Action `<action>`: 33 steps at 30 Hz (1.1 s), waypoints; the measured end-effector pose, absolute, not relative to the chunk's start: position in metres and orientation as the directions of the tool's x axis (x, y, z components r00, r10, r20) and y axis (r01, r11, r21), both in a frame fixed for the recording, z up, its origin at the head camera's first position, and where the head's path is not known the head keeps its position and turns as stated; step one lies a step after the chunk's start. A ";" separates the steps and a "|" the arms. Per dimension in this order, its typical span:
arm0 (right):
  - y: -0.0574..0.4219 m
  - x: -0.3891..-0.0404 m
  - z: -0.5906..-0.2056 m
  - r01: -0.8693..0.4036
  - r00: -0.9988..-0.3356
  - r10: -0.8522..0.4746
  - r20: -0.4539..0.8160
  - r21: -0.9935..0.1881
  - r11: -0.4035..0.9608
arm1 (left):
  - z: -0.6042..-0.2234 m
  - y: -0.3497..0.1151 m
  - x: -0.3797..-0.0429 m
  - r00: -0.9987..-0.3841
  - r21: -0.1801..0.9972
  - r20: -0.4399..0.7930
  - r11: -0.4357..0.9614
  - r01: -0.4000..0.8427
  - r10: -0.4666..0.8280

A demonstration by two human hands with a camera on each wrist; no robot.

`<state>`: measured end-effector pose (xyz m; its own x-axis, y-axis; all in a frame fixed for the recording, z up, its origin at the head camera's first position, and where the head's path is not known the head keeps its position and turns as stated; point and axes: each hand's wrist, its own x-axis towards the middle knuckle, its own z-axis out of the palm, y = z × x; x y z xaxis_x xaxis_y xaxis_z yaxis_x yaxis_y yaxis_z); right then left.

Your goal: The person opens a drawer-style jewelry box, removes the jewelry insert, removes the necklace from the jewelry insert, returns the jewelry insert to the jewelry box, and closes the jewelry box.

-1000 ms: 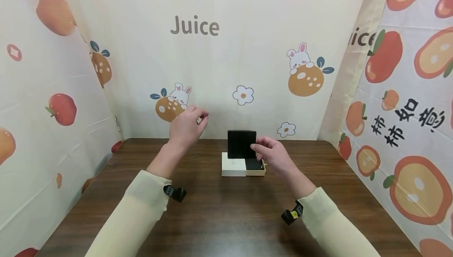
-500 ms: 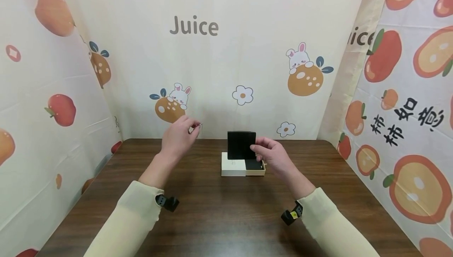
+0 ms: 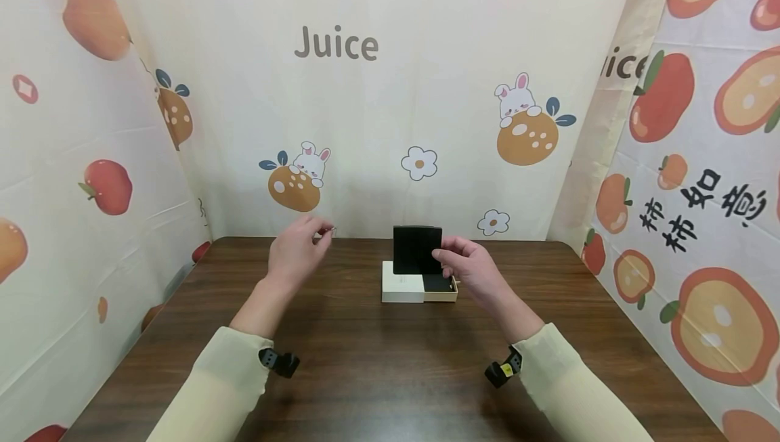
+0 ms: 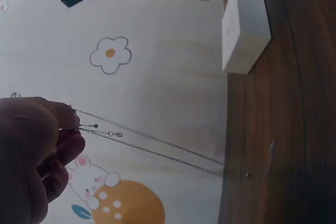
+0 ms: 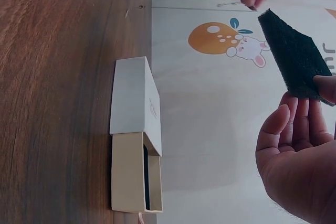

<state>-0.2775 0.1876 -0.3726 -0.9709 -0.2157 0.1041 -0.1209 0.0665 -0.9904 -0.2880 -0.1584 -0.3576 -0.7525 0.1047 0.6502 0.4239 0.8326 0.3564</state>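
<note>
My left hand (image 3: 298,247) pinches a thin silver necklace (image 4: 157,153) by its clasp end, left of the box. Its two chain strands hang down, with a small pendant (image 4: 247,174) at the bottom, seen against the dark table. In my right hand (image 3: 470,262), thumb and fingers grip the right edge of a square black foam pad (image 3: 416,250), held upright above the box. Below it lies a white box sleeve (image 3: 402,288) with its cream drawer (image 5: 127,171) slid partly out to the right. Black lining (image 3: 436,282) shows inside the drawer.
The box stands on a dark brown wooden table (image 3: 378,367), toward its far edge. A ribbon tab (image 5: 140,217) sticks out of the drawer's end. Behind and at both sides hang fabric curtains (image 3: 365,110) printed with fruit, rabbits and flowers.
My left hand has moved left and down with the necklace, away from the box. The right hand and the foam pad have stayed nearly where they were.
</note>
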 end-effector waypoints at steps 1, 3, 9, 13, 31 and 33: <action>0.188 -0.278 -0.373 -0.121 -0.971 -0.217 0.104 -0.990 0.070 | -0.361 -0.161 -0.289 -0.759 0.362 0.643 0.834 0.417 0.100; 0.189 -0.278 -0.374 -0.122 -0.970 -0.220 0.103 -0.990 0.075 | -0.367 -0.165 -0.289 -0.772 0.371 0.630 0.838 0.399 0.088; 0.190 -0.280 -0.375 -0.119 -0.969 -0.225 0.100 -0.990 0.074 | -0.384 -0.178 -0.292 -0.816 0.388 0.575 0.858 0.337 0.060; 0.190 -0.280 -0.374 -0.119 -0.970 -0.223 0.100 -0.990 0.076 | -0.391 -0.184 -0.295 -0.849 0.387 0.525 0.872 0.299 0.057; 0.191 -0.279 -0.374 -0.120 -0.972 -0.211 0.101 -0.989 0.082 | -0.430 -0.196 -0.307 -0.961 0.366 0.225 0.900 0.235 0.160; 0.191 -0.279 -0.374 -0.117 -0.972 -0.211 0.099 -0.990 0.078 | -0.433 -0.198 -0.308 -0.968 0.370 0.189 0.901 0.225 0.164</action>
